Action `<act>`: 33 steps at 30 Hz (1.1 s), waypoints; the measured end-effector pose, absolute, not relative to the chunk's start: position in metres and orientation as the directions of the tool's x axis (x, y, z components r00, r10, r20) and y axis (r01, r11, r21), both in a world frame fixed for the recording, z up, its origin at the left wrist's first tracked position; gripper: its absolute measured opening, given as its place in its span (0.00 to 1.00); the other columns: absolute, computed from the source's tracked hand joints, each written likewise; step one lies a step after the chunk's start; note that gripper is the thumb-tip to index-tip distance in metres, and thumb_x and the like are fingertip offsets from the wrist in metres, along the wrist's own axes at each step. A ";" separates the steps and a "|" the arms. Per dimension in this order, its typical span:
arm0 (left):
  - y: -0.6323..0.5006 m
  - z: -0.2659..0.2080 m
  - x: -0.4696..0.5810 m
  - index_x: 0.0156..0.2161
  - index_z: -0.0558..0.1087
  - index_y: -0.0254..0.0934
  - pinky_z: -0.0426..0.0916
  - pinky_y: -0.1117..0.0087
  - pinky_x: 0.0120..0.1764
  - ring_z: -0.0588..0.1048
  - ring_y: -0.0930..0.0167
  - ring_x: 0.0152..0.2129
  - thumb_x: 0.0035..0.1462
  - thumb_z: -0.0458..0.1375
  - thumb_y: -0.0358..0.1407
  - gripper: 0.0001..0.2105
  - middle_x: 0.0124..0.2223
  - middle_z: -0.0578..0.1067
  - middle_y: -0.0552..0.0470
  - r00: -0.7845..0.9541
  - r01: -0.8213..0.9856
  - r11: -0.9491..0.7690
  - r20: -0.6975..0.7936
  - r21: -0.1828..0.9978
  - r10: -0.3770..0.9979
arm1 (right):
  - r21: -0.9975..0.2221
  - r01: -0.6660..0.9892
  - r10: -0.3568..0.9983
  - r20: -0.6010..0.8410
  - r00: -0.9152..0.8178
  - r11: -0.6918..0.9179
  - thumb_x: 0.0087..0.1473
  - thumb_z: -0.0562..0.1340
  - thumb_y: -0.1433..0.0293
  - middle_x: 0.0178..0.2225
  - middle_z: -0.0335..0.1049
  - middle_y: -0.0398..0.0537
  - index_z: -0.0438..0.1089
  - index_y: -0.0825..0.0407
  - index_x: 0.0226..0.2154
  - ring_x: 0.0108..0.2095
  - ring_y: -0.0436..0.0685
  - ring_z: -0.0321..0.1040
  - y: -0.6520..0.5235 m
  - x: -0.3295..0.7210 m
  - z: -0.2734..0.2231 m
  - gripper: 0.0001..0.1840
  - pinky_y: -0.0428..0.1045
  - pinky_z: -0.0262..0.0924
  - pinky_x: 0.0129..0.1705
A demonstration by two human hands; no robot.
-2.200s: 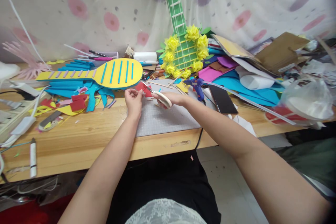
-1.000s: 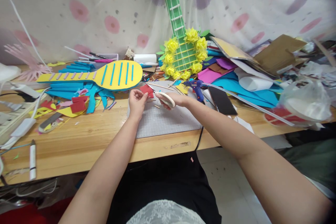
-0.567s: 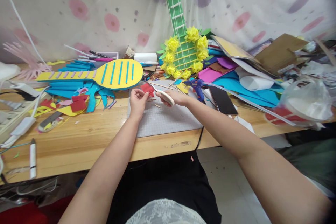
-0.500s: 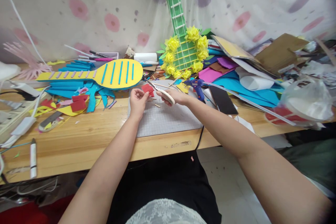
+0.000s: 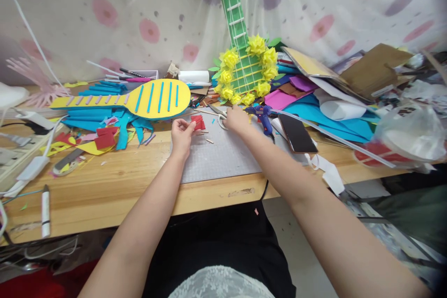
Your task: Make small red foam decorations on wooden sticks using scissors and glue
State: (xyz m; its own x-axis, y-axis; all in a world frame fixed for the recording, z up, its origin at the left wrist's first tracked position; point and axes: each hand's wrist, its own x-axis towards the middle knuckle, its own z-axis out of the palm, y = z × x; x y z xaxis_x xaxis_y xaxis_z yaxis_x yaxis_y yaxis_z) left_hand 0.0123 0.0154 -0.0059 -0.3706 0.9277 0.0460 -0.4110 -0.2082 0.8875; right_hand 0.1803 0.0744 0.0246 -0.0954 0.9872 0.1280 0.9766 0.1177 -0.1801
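My left hand pinches a small piece of red paper between thumb and fingers, just above the grey cutting mat. Close by on the right is a pair of scissors with pale handles, blades pointing up and to the left. My right hand is closed at the scissors' handles; its fingertips are partly hidden behind the hand. A short wooden stick piece and tiny blue scraps lie on the mat between the hands. A blue glue gun lies just right of my right hand.
A yellow paper instrument shape with blue strips lies at the back left. Behind the mat leans a green guitar shape with yellow flowers. A phone, paper stacks, a plastic-covered tub and a white crayon surround the work area.
My right hand has moved away from the red paper, back and to the right, and the scissors have shifted with it. The left hand stays nearly in place, still pinching the red paper.
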 end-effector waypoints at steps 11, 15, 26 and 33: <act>0.019 -0.010 0.011 0.30 0.57 0.37 0.70 0.73 0.28 0.74 0.73 0.28 0.35 0.65 0.32 0.20 0.25 0.65 0.60 -0.371 -0.486 -0.192 -0.002 0.853 0.929 | -0.990 -0.068 0.966 -0.104 -0.237 -0.123 0.45 0.62 0.65 0.26 0.70 0.42 0.70 0.55 0.31 0.26 0.44 0.64 0.035 0.126 0.017 0.10 0.41 0.60 0.30; 0.019 -0.008 0.011 0.30 0.57 0.38 0.70 0.73 0.28 0.74 0.74 0.27 0.34 0.66 0.33 0.21 0.25 0.64 0.60 -0.378 -0.459 -0.173 -0.016 0.871 0.926 | -0.958 -0.211 0.970 -0.157 -0.183 -0.195 0.42 0.64 0.68 0.23 0.69 0.40 0.69 0.55 0.29 0.23 0.44 0.64 0.038 0.115 0.010 0.09 0.41 0.60 0.28; 0.023 -0.014 0.017 0.30 0.57 0.38 0.69 0.73 0.29 0.72 0.76 0.23 0.38 0.64 0.30 0.18 0.24 0.64 0.61 -0.439 -0.421 -0.172 -0.034 0.891 0.898 | -0.962 0.207 0.983 0.184 0.008 0.178 0.47 0.60 0.67 0.30 0.70 0.45 0.70 0.54 0.28 0.32 0.49 0.66 0.039 0.108 -0.001 0.07 0.45 0.61 0.38; 0.025 -0.014 0.015 0.30 0.55 0.39 0.69 0.71 0.30 0.72 0.76 0.22 0.39 0.62 0.28 0.18 0.22 0.65 0.62 -0.465 -0.414 -0.181 -0.036 0.892 0.885 | -0.577 0.660 0.851 0.488 -0.195 0.482 0.55 0.53 0.69 0.36 0.69 0.52 0.72 0.55 0.36 0.41 0.54 0.63 0.031 0.111 0.000 0.14 0.48 0.56 0.44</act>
State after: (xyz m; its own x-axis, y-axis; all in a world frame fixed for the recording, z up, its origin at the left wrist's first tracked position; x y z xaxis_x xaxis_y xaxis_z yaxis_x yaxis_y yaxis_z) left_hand 0.0150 0.0246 -0.0136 -0.4651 0.8846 -0.0360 -0.4136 -0.1812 0.8922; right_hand 0.1112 0.0308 -0.0004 -0.1948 0.8510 0.4877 0.6596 0.4816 -0.5770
